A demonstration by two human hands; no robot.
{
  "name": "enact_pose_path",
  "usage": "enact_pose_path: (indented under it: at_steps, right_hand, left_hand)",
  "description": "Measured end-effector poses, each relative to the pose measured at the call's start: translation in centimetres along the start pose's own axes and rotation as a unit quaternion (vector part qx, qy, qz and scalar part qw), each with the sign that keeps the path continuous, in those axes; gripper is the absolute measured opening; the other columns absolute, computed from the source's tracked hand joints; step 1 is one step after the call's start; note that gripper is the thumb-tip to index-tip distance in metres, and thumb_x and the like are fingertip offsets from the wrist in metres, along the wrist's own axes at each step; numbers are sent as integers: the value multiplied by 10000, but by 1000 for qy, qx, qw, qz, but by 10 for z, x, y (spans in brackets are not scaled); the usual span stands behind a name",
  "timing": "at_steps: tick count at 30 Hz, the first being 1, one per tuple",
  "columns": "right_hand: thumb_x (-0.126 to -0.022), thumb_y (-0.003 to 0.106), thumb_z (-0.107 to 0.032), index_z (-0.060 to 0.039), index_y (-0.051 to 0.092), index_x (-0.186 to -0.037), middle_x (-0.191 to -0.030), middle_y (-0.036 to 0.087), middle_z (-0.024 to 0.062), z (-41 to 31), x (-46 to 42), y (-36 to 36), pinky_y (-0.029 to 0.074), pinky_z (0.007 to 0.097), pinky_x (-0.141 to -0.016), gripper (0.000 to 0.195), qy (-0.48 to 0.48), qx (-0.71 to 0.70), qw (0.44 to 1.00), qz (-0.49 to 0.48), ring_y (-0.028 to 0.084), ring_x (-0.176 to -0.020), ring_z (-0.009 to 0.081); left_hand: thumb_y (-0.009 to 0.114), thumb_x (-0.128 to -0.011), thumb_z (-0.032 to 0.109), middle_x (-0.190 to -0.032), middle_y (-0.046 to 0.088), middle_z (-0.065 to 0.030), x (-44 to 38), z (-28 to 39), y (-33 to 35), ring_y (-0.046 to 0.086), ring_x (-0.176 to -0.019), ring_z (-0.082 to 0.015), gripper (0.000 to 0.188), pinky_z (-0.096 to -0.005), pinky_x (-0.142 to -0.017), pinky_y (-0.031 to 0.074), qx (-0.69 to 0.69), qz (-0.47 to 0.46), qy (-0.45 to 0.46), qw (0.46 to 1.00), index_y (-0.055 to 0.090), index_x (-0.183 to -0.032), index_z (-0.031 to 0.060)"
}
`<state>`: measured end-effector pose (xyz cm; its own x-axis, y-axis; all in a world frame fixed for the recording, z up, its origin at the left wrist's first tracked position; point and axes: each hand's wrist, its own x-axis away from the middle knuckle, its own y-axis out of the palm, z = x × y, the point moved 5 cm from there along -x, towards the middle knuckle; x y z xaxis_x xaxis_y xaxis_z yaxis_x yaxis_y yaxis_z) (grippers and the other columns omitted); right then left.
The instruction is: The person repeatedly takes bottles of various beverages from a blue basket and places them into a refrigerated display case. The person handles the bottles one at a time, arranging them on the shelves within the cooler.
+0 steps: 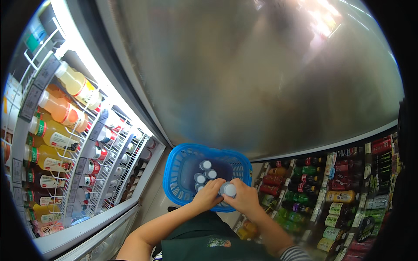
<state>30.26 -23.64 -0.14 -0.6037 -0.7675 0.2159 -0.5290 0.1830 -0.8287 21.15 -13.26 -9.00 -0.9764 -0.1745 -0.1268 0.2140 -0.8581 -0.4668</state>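
Observation:
Over the front side of a blue plastic basket (pixel 167 177) both my hands meet around a bottle with a whitish cap (pixel 229 190). My right hand (pixel 243 199) wraps the bottle from the right, just below its cap. From the left, my left hand (pixel 208 195) presses its fingers and thumb against the same bottle. The bottle's lower part is hidden by my hands. Inside the basket, several white-capped bottles (pixel 205 165) stand upright in a cluster, close to my left hand.
On the left is a lit refrigerator with white wire shelves (pixel 98 130) holding juice bottles (pixel 60 137). A large glass door (pixel 254 81), fogged or reflective, stands open beyond the basket. At the right, shelves carry rows of drink bottles (pixel 302 187). Tiled floor (pixel 153 186) shows beside the basket.

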Motion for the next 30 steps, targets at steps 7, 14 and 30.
enact_pose_path:
  at_steps: [7, 14, 30]
  right_hand:
    - [-740, 761, -245, -51, 502, -1052, -1004, 651, 233, 119, 15, 132, 536, 506, -730, 450, 130, 0, 991, -26, 658, -896, 443]
    - [-771, 758, -166, -1, 460, -1062, -1033, 637, 276, 165, 3, 199, 542, 517, -774, 448, 159, -19, 986, -37, 651, -930, 475]
    - [-825, 660, -170, -59, 617, -1036, -1017, 664, 155, 60, -38, 132, 521, 491, -822, 242, -92, 37, 995, 29, 637, -975, 380]
  left_hand:
    - [712, -769, 111, -1280, 547, -149, 13, -57, 95, 548, -1158, -361, 606, -477, -962, 471, -136, -139, -20, 981, 498, -1329, 28]
    - [544, -887, 166, -1235, 576, -110, 27, -91, 130, 466, -1302, -315, 430, -624, -1067, 355, -317, -181, 17, 931, 564, -1297, 39]
    - [584, -840, 70, -1366, 513, -184, 20, -41, 28, 446, -1335, -371, 470, -510, -1070, 386, -196, -64, -28, 978, 516, -1301, 5]
